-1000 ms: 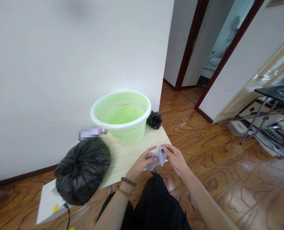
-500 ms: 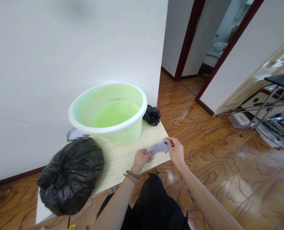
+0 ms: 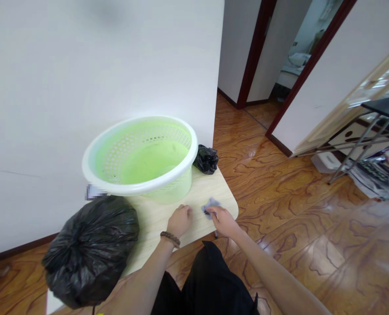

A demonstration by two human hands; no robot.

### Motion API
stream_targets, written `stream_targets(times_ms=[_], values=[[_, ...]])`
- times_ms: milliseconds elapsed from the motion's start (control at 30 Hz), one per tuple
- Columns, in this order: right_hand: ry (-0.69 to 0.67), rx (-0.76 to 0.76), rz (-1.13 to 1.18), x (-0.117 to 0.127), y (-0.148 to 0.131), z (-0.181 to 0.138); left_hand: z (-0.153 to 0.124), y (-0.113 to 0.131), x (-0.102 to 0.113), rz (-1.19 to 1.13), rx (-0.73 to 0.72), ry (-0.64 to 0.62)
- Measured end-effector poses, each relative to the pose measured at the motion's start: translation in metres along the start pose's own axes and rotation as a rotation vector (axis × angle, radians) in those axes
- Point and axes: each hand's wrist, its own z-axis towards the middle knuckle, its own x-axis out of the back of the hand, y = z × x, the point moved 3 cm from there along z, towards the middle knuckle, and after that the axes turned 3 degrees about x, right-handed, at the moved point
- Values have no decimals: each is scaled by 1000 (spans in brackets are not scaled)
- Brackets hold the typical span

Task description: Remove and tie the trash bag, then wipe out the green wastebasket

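My right hand (image 3: 225, 222) pinches a small pale grey sock-like cloth (image 3: 212, 204) with a dark patch, low over the right end of the light wooden table (image 3: 210, 188). The cloth is bunched, and part of it is hidden by my fingers. To its left, my left hand (image 3: 180, 220) rests at the table's near side with its fingers curled in; I see nothing in them. A braided brown bracelet circles the left wrist. Just behind the hands stands a pale green perforated basket (image 3: 177, 177) with a white rim.
A large knotted black plastic bag (image 3: 94, 249) fills the table's left part. A small crumpled black bag (image 3: 206, 159) lies right of the basket. The white wall (image 3: 148, 57) is behind. Wooden floor (image 3: 299, 210) extends right, toward a folding table (image 3: 384, 109) and a white box (image 3: 325, 162).
The cloth was stretched between both hands; now only my right hand holds it, bunched, lower and further left. My left hand has let go and moved left.
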Motion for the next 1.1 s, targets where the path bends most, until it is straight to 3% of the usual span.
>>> stream_targets(times_ms=[133, 267, 333, 467, 533, 667, 733, 833, 900, 967, 1033, 1100], values=[[175, -99, -120, 35, 4, 42, -6, -16, 4, 302, -62, 56], [216, -27, -339, 60, 3, 101, -8, -33, -4, 367, 25, -38], [139, -14, -432, 59, 5, 127, -7, -34, -6, 349, 56, -94], [-165, -178, -512, 30, 21, 154, -5, -30, -3, 333, 84, -212], [-220, -215, -519, 13, 25, 152, -5, -27, 3, 312, 83, -214], [-144, -175, -520, 5, 17, 134, -6, -26, 11, 252, 100, -202], [-27, -166, -505, 22, 6, 123, -4, -27, 13, 192, 117, -231], [172, -70, -410, 67, -24, 105, -5, -26, 17, 111, 90, -291], [199, 34, -304, 101, -51, 92, -13, -19, 23, 63, 48, -309], [156, 89, -181, 131, -81, 79, -29, -1, 35, -59, -23, -218], [68, 89, -23, 152, -111, 67, -52, 23, 57, -435, -140, 45], [-60, 72, 169, 161, -140, 56, -79, 47, 81, -707, -193, 164]])
